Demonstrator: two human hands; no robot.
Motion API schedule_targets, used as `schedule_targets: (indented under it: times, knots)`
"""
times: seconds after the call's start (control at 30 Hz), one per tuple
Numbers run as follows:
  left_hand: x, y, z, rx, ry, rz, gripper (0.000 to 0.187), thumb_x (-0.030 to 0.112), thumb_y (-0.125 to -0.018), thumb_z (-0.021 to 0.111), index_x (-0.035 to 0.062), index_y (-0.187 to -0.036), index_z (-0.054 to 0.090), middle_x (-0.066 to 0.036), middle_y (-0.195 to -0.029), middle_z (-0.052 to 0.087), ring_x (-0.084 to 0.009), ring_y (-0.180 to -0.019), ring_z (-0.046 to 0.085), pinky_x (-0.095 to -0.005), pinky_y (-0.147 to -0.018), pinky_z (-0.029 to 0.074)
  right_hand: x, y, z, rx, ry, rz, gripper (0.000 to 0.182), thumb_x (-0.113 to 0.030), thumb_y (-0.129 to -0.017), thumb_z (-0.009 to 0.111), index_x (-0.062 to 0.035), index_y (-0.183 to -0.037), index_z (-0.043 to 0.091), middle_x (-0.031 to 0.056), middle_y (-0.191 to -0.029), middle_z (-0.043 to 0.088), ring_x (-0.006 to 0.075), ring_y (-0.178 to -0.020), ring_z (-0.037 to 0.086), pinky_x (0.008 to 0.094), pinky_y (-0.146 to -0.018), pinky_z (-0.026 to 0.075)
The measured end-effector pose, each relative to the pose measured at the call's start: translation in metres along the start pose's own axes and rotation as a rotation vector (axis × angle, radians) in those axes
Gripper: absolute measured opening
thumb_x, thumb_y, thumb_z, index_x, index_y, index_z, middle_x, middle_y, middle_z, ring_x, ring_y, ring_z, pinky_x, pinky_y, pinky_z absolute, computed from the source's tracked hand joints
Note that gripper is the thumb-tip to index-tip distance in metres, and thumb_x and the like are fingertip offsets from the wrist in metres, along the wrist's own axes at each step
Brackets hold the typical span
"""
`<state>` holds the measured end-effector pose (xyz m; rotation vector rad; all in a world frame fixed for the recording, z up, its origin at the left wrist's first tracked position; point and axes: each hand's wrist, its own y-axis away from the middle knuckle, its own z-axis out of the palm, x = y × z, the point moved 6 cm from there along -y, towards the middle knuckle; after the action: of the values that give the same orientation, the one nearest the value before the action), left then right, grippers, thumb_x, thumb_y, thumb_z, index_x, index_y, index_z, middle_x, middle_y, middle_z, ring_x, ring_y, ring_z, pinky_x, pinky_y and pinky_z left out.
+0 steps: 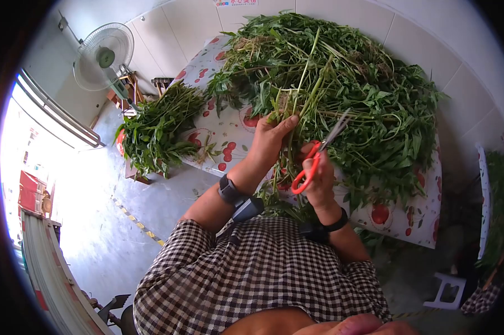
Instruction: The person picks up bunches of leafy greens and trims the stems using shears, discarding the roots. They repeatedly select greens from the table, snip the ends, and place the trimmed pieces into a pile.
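Note:
My left hand (270, 140) is closed round a bunch of leafy green stems (305, 103), thumb on top, at the near side of a large heap. The stems point up and away from me, and leaves hang below the hand. In my right hand (320, 184) is a pair of scissors (314, 152) with red handles. Their metal blades point up and to the right, just right of the held stems and apart from them. Some of my right fingers are hidden behind the handles.
The heap of greens (364, 106) covers much of a table with a cherry-patterned cloth (394, 226). A smaller pile of greens (165, 125) lies at its left end. A fan (104, 56) stands back left, and a whitish plastic stool (446, 291) is at lower right.

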<state>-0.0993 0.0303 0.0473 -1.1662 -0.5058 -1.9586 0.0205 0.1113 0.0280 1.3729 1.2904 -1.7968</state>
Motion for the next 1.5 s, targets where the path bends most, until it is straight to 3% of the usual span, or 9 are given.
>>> schedule_targets:
  times: [0.2,0.3,0.43,0.63,0.67,0.9,1.13,1.4,1.5]
  knots:
    - [0.012,-0.007,-0.011,0.008,-0.056,0.006,0.02,0.018,-0.09,0.063,0.0041,-0.104,0.062,0.0,-0.08,0.061,-0.0108,-0.066,0.06,-0.0255,-0.056,0.051,0.011,-0.012,-0.031,0.139,-0.583,0.0,0.036,-0.038,-0.095,0.05,-0.0041,-0.107,0.048,0.0196,-0.112,0.061,0.0275,-0.099,0.062,0.0371,-0.088,0.049]
    - [0.04,-0.005,-0.01,0.026,-0.132,0.002,0.021,0.02,-0.09,0.064,0.0046,-0.104,0.063,0.001,-0.077,0.061,-0.0088,-0.058,0.057,-0.0218,-0.052,0.048,0.006,-0.013,-0.051,-0.083,-0.453,0.019,0.037,-0.039,-0.096,0.048,-0.004,-0.107,0.049,0.0176,-0.106,0.063,0.0255,-0.095,0.063,0.0367,-0.086,0.05]
    - [0.057,-0.004,-0.01,-0.06,-0.257,0.001,0.023,0.022,-0.089,0.066,0.0042,-0.104,0.065,0.001,-0.078,0.062,-0.0071,-0.059,0.057,-0.0214,-0.052,0.047,-0.02,-0.008,-0.057,-0.247,0.016,0.049,0.04,-0.042,-0.096,0.048,-0.0018,-0.098,0.053,0.0107,-0.09,0.063,0.0172,-0.08,0.061,0.0309,-0.075,0.051]
    - [0.051,0.013,-0.005,-0.167,-0.542,-0.028,0.028,0.022,-0.088,0.066,0.0014,-0.107,0.066,0.002,-0.081,0.064,-0.005,-0.061,0.056,-0.0205,-0.054,0.046,-0.017,0.008,-0.058,-0.386,0.026,0.18,0.038,-0.039,-0.096,0.05,-0.0017,-0.089,0.053,0.0036,-0.073,0.055,0.0116,-0.067,0.055,0.0261,-0.062,0.047]
    - [0.05,0.016,-0.011,-0.136,-0.63,-0.154,0.026,0.021,-0.089,0.065,0.0011,-0.105,0.066,0.001,-0.082,0.064,-0.005,-0.061,0.056,-0.0206,-0.053,0.045,-0.015,0.011,-0.058,-0.365,0.023,0.199,0.038,-0.039,-0.096,0.05,-0.0019,-0.088,0.053,0.0034,-0.071,0.054,0.0113,-0.066,0.054,0.0258,-0.062,0.047]
    - [0.021,0.024,-0.02,-0.201,-0.559,-0.185,0.024,0.019,-0.089,0.065,0.0021,-0.106,0.066,0.002,-0.083,0.064,-0.0042,-0.064,0.055,-0.0203,-0.056,0.044,0.014,0.025,-0.06,-0.292,0.003,0.316,0.04,-0.04,-0.097,0.05,-0.0025,-0.084,0.052,0.0014,-0.065,0.051,0.0092,-0.059,0.053,0.0243,-0.054,0.045]
    - [-0.012,0.035,-0.035,-0.231,-0.656,-0.32,0.028,0.018,-0.091,0.063,-0.0002,-0.113,0.065,-0.002,-0.096,0.068,-0.0064,-0.08,0.059,-0.0225,-0.071,0.048,0.027,0.047,-0.066,-0.255,-0.008,0.366,0.037,-0.035,-0.098,0.05,-0.003,-0.079,0.053,-0.0008,-0.059,0.049,0.0061,-0.045,0.048,0.0219,-0.044,0.039]
    - [-0.052,0.067,-0.038,-0.278,-0.586,-0.428,0.027,0.018,-0.092,0.059,0.0,-0.111,0.066,0.0,-0.091,0.067,-0.0058,-0.076,0.056,-0.0219,-0.07,0.045,0.047,0.088,-0.079,-0.197,-0.093,0.659,0.035,-0.036,-0.096,0.053,-0.0045,-0.081,0.055,-0.0012,-0.061,0.05,0.006,-0.045,0.048,0.0199,-0.044,0.04]
    - [-0.059,0.067,-0.044,-0.293,-0.627,-0.437,0.027,0.019,-0.092,0.059,0.0006,-0.111,0.067,0.001,-0.087,0.066,-0.0048,-0.073,0.053,-0.0217,-0.067,0.043,0.049,0.092,-0.089,-0.181,-0.104,0.608,0.036,-0.038,-0.095,0.055,-0.0028,-0.088,0.055,-0.0002,-0.064,0.052,0.0063,-0.05,0.049,0.0208,-0.047,0.042]
